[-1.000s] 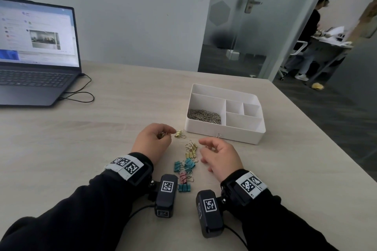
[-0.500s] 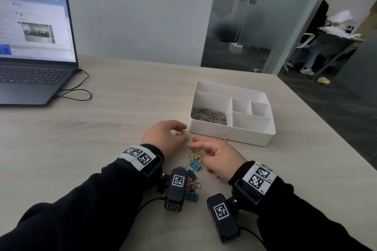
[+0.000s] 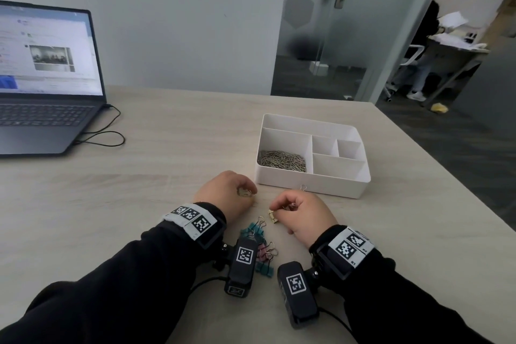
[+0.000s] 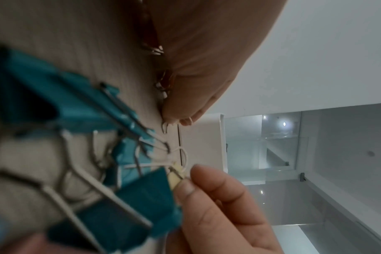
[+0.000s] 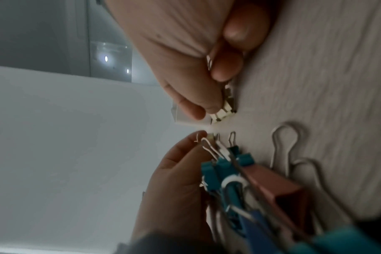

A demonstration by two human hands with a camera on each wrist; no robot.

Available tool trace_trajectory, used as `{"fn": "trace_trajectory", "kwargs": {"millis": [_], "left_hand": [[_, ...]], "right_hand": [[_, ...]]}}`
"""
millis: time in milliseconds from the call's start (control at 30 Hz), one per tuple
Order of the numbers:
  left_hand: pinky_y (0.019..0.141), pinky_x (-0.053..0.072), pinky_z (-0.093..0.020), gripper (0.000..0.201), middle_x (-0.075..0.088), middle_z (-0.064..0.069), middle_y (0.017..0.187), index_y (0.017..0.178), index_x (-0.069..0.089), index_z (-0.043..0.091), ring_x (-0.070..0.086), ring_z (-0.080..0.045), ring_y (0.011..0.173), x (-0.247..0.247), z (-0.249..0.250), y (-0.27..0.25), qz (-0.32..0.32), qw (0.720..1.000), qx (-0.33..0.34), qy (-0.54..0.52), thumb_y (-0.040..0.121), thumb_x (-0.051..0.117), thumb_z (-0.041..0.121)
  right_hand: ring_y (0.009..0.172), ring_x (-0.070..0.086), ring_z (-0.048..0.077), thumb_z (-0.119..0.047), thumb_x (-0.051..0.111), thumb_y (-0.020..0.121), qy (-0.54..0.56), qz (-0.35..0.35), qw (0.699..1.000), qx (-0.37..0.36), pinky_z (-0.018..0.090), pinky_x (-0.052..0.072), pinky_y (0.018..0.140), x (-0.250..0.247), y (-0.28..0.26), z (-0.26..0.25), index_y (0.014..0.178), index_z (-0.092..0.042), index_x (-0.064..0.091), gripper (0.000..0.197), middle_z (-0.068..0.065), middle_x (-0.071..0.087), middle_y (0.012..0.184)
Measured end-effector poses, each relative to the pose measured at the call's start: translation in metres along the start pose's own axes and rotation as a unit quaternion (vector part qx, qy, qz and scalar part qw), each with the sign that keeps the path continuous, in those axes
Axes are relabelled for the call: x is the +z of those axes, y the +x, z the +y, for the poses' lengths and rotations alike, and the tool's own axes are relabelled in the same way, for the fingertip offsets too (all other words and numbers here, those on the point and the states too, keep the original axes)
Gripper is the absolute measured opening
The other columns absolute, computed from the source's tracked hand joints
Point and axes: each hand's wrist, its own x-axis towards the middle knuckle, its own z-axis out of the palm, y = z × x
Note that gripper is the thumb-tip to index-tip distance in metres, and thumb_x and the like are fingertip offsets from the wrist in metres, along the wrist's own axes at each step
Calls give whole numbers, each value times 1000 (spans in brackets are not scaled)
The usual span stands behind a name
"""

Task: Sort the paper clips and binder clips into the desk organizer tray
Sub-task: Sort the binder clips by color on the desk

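Note:
My left hand is curled around small yellow binder clips just left of the white organizer tray. My right hand pinches one yellow binder clip low over the table; the right wrist view shows that clip at its fingertips. Between my wrists lies a pile of teal binder clips and pink binder clips. Silver paper clips fill the tray's large left compartment. The other compartments look bare.
A single wire clip lies against the tray's front wall. An open laptop with its cable sits at the far left. The table edge runs along the right. A person stands at a desk beyond the glass door.
My right hand has moved in over the pile and pinched a yellow binder clip. The loose yellow clips no longer lie on the table. My left hand has drawn back slightly with its clips.

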Motion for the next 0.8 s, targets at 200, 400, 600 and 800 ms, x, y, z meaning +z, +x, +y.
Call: {"fn": "trace_trajectory", "kwargs": {"millis": [200, 400, 600, 800], "left_hand": [[65, 46, -23, 7, 65, 15, 76, 74, 69, 32, 61, -9, 75, -7, -9, -18, 54, 994, -48, -77, 77, 75, 32], [62, 52, -26, 8, 68, 7, 71, 74, 72, 25, 60, -12, 60, -15, -13, -36, 72, 979, -86, -172, 76, 79, 28], [53, 50, -24, 10, 71, 1, 69, 78, 75, 17, 56, -13, 51, -25, -11, -50, 50, 932, -165, -320, 74, 83, 21], [59, 54, -26, 11, 69, -6, 72, 83, 72, 6, 59, -16, 59, -30, 19, -47, -8, 881, -157, -447, 76, 80, 5]], "right_hand": [[40, 43, 6, -9, 73, 83, 109, 66, 992, -3, 19, 41, 45, -7, -16, 0, 80, -22, 75, 13, -3, 73, 77], [37, 38, 11, -6, 72, 84, 236, 103, 966, 19, 17, 30, 37, -13, -27, 5, 87, -17, 75, 11, -3, 61, 57], [42, 49, 13, 1, 65, 89, 319, 118, 940, 14, 21, 35, 35, -19, -38, 12, 95, -8, 72, 13, 11, 65, 70], [45, 51, 15, 2, 63, 90, 352, 119, 928, 25, 23, 41, 38, -32, -42, 12, 93, -10, 71, 15, 3, 64, 65]]}}
